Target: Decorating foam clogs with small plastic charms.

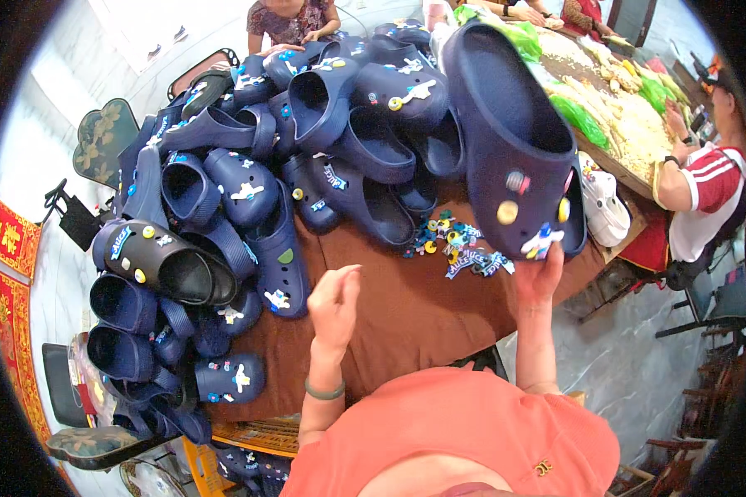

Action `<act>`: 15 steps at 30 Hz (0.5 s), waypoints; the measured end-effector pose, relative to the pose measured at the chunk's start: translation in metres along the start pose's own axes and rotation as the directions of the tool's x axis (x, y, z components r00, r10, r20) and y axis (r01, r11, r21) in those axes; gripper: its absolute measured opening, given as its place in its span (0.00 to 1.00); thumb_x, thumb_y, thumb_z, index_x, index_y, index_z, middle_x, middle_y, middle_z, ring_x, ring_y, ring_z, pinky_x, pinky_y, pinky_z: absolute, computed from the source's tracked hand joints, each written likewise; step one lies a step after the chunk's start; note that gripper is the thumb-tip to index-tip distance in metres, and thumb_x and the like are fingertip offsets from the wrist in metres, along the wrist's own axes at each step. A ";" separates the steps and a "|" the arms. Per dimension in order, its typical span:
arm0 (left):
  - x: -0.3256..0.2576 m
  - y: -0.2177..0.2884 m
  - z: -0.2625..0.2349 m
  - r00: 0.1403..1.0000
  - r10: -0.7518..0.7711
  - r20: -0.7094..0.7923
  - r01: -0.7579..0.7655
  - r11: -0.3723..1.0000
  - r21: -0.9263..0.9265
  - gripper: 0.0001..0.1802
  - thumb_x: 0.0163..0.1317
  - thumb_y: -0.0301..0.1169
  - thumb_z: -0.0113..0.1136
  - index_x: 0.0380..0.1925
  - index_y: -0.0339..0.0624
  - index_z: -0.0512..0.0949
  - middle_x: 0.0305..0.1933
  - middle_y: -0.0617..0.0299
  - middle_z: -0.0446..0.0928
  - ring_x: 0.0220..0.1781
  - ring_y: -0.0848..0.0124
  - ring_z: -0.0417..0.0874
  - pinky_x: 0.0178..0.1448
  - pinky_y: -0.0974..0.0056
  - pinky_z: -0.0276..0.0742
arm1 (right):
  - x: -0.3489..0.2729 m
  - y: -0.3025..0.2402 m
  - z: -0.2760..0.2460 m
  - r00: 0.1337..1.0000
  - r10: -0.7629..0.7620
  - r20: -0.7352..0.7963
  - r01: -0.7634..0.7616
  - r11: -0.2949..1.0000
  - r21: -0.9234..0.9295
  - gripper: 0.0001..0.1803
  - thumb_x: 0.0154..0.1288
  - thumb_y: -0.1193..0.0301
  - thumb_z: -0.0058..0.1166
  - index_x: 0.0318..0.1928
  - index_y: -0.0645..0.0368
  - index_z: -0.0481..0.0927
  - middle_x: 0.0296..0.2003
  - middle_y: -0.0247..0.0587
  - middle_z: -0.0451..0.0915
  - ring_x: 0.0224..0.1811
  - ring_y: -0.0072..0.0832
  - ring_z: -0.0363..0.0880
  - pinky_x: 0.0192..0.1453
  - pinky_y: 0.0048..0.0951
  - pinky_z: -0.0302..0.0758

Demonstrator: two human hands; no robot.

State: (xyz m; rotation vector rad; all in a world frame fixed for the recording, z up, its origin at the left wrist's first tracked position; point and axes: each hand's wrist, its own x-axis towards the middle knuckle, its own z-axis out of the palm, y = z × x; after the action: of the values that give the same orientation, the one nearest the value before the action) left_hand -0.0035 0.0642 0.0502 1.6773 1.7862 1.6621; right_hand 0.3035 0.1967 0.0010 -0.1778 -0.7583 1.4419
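My right hand (541, 282) grips a navy foam clog (518, 137) by its toe, holding it raised with the heel pointing away. Colourful charms, among them a white-and-blue figure and yellow round pieces, sit on its toe. Part of another dark clog shows close behind its right edge. Lower and to the left, my left hand (336, 306) is closed above the brown cloth (389, 331), its fingertips pressed together; whatever they pinch, if anything, is hidden. Between my hands and farther off lies a small pile of loose charms (449, 236), with several blue-and-white lettered ones (477, 263) at its near side.
Navy clogs (244, 186) with charms heap up along the left and far side, a black one (162, 257) among them. White clogs (605, 203) stand at the right edge. A person (294, 25) sits opposite; others work at a food-covered table (617, 99). An orange crate (203, 468) holds clogs below.
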 end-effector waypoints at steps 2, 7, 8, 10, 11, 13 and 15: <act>-0.012 -0.027 0.022 0.990 -0.085 0.111 0.078 0.995 0.064 0.08 0.65 0.26 0.58 0.38 0.33 0.82 0.34 0.56 0.82 0.34 0.71 0.81 0.40 0.67 0.76 | 0.026 -0.008 0.014 0.994 -0.052 -0.096 0.049 0.998 -0.033 0.28 0.72 0.60 0.46 0.69 0.55 0.61 0.65 0.41 0.68 0.67 0.39 0.68 0.67 0.55 0.67; -0.033 -0.063 0.047 0.871 -0.089 0.484 -0.043 0.966 0.255 0.10 0.61 0.35 0.61 0.35 0.40 0.83 0.35 0.53 0.83 0.38 0.56 0.84 0.42 0.57 0.78 | 0.099 -0.017 0.074 0.993 -0.088 -0.078 0.064 0.960 -0.274 0.35 0.67 0.69 0.52 0.71 0.54 0.54 0.57 0.46 0.73 0.55 0.38 0.78 0.48 0.50 0.83; -0.033 -0.063 0.049 0.877 -0.098 0.470 -0.029 0.966 0.257 0.10 0.61 0.35 0.61 0.35 0.40 0.83 0.35 0.53 0.83 0.38 0.56 0.84 0.42 0.57 0.78 | 0.114 -0.015 0.073 0.996 -0.046 -0.082 0.020 0.956 -0.293 0.35 0.67 0.68 0.52 0.71 0.55 0.55 0.56 0.46 0.73 0.55 0.38 0.78 0.48 0.50 0.83; -0.036 -0.068 0.049 0.879 -0.124 0.460 -0.006 0.962 0.272 0.11 0.62 0.37 0.60 0.35 0.42 0.84 0.35 0.53 0.83 0.38 0.54 0.83 0.42 0.54 0.78 | 0.147 -0.005 0.069 0.996 0.055 -0.077 -0.079 0.928 -0.364 0.33 0.67 0.66 0.54 0.70 0.56 0.57 0.55 0.47 0.74 0.54 0.38 0.78 0.47 0.49 0.83; -0.038 -0.070 0.051 0.892 -0.156 0.425 0.029 0.957 0.290 0.11 0.62 0.37 0.60 0.35 0.42 0.84 0.35 0.53 0.83 0.38 0.54 0.83 0.42 0.54 0.78 | 0.158 -0.001 0.068 0.990 0.071 -0.121 -0.117 0.893 -0.434 0.34 0.67 0.65 0.54 0.69 0.56 0.57 0.56 0.48 0.73 0.55 0.38 0.76 0.47 0.49 0.83; -0.038 -0.077 0.052 0.931 -0.058 0.361 -0.002 0.987 0.163 0.09 0.61 0.36 0.60 0.33 0.43 0.83 0.33 0.54 0.83 0.38 0.55 0.83 0.43 0.54 0.78 | 0.173 0.010 0.049 0.998 -0.002 -0.070 -0.046 0.736 -0.675 0.35 0.68 0.65 0.56 0.70 0.55 0.56 0.59 0.46 0.69 0.59 0.37 0.72 0.48 0.46 0.82; -0.039 -0.083 0.049 0.921 -0.086 0.379 0.039 0.991 0.130 0.11 0.62 0.37 0.58 0.33 0.43 0.83 0.33 0.54 0.83 0.39 0.54 0.83 0.43 0.52 0.78 | 0.167 0.013 0.068 0.999 -0.013 -0.043 -0.021 0.722 -0.691 0.34 0.68 0.67 0.56 0.70 0.54 0.57 0.60 0.45 0.69 0.58 0.36 0.72 0.50 0.43 0.80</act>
State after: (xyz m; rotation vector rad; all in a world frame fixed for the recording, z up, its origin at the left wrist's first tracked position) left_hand -0.0014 0.0830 -0.0519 1.8204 1.7477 1.1177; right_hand 0.2454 0.3319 0.1056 -0.7924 -1.2415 1.0854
